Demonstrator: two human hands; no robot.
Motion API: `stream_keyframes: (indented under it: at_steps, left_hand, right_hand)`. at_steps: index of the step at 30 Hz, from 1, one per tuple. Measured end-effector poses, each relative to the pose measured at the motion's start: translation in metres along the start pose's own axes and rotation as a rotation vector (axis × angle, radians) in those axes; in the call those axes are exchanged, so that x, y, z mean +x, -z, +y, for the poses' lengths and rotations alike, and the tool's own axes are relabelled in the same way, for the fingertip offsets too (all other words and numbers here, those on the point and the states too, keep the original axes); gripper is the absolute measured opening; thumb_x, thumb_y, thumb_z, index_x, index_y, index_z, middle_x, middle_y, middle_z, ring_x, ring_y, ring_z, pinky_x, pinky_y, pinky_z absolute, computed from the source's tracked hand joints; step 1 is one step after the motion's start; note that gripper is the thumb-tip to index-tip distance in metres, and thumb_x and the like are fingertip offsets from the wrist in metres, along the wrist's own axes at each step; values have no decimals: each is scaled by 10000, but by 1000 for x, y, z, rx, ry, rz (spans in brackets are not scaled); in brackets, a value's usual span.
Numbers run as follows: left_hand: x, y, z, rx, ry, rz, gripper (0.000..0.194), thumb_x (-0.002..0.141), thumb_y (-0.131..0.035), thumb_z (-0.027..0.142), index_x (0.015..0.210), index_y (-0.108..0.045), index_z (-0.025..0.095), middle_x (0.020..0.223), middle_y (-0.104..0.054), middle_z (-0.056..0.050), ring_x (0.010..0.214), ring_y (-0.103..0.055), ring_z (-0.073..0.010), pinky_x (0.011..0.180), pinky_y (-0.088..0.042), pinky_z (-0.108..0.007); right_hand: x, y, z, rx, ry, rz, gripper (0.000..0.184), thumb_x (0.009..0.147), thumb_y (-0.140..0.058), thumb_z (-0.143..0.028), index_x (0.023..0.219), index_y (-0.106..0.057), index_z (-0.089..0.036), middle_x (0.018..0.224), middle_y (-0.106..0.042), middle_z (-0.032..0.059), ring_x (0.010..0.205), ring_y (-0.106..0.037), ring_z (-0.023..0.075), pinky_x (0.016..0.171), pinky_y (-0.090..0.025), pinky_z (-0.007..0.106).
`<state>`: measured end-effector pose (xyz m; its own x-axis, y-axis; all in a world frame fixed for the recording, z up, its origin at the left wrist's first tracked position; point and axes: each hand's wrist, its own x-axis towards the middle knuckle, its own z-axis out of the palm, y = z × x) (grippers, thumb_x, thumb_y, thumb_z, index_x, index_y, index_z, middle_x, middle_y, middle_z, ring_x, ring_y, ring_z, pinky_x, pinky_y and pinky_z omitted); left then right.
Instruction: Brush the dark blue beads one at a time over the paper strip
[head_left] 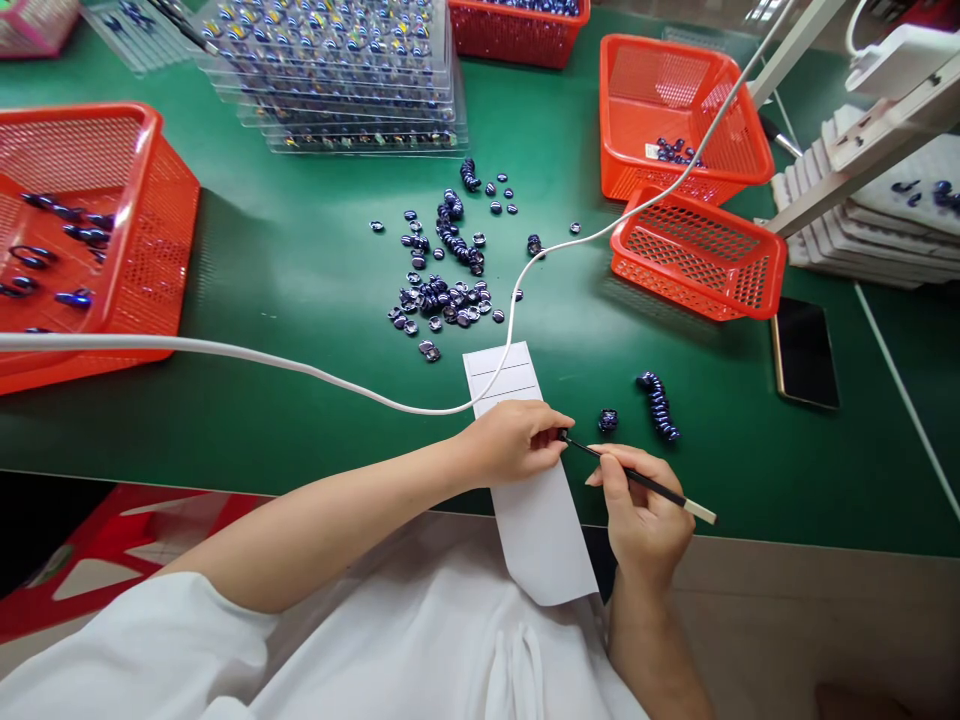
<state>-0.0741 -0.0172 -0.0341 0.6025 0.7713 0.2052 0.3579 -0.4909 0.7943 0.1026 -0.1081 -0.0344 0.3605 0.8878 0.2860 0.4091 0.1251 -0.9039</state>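
Observation:
My left hand (514, 440) is closed in a pinch over a strip of white paper (544, 530), which overhangs the table's front edge. Between its fingertips sits a small dark shiny piece (564, 435), mostly hidden. My right hand (646, 505) grips a slim black pen-like tool with a pale end (664, 490), its tip touching or very near that piece. Just beyond my right hand lie a short dark blue stack of beads (608, 420) and a longer curved row of beads (658, 407). A heap of loose dark blue beads (439, 300) is spread farther back.
A white cable (360, 398) crosses the green table (300, 250) and the paper. Red baskets stand at left (169, 250) and right (697, 255). Stacked clear trays (360, 140) are at the back. A phone (805, 352) and white foam sheets (825, 225) lie to the right.

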Motion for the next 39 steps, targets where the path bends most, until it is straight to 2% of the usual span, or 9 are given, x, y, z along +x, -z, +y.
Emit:
stream_keyframes:
  at_steps: [5,18,24,27,30,32,34,36,39]
  left_hand:
    - [0,0,0,8,16,-18,254,833,-628,164,1059,-745,154,782,-745,-28,667,-676,-136,661,-560,-237]
    - [2,-2,-1,-17,61,-78,277,820,-653,164,1082,-742,148,773,-743,-31,670,-681,-142,664,-565,-238]
    - [4,-3,0,-36,88,-59,315,832,-677,195,1132,-739,122,812,-755,-62,663,-673,-142,660,-566,-232]
    - [5,18,-2,45,76,75,330,867,-617,181,1180,-721,155,893,-757,-67,740,-684,-151,728,-575,-251]
    - [6,56,-11,276,162,240,417,868,-527,116,1254,-676,165,994,-738,-88,856,-687,-188,804,-576,-302]
    - [7,79,-21,513,287,337,499,862,-506,109,1350,-604,131,1042,-715,-135,966,-666,-259,894,-563,-405]
    - [10,90,-28,670,365,409,546,871,-526,155,1413,-532,86,1133,-672,-196,1074,-620,-332,972,-520,-512]
    - [13,84,-26,679,302,366,574,889,-529,183,1454,-479,96,1240,-624,-207,1164,-575,-355,1011,-495,-539]
    - [19,51,-5,519,64,191,512,908,-561,184,1416,-514,152,1277,-610,-169,1174,-574,-311,1006,-515,-482]
  right_hand:
    - [0,0,0,37,-12,12,71,901,-688,-239,956,-720,-208,951,-758,34,593,-689,118,571,-591,272]
    - [0,3,2,-84,-42,0,151,907,-696,-319,984,-747,-199,847,-741,32,612,-699,131,611,-603,264]
    - [0,5,3,5,-105,75,249,864,-740,-417,970,-760,-193,849,-748,53,616,-704,158,615,-612,284]
    - [1,9,1,56,-171,136,261,858,-745,-426,964,-757,-188,808,-738,45,620,-696,164,613,-603,292]
    - [4,15,1,97,-186,259,242,854,-753,-396,958,-743,-178,782,-727,38,609,-679,156,616,-586,296]
    - [6,17,3,140,-158,362,227,853,-755,-376,939,-728,-168,772,-722,36,578,-661,144,589,-565,288]
    - [10,18,8,179,-122,431,215,854,-751,-365,907,-709,-160,753,-716,32,543,-642,131,558,-543,276]
    - [12,18,13,208,-107,445,214,860,-737,-365,903,-691,-160,755,-718,27,534,-641,125,554,-538,272]
    - [13,17,17,231,-104,468,205,865,-730,-353,906,-683,-158,811,-734,38,538,-647,118,567,-541,277]
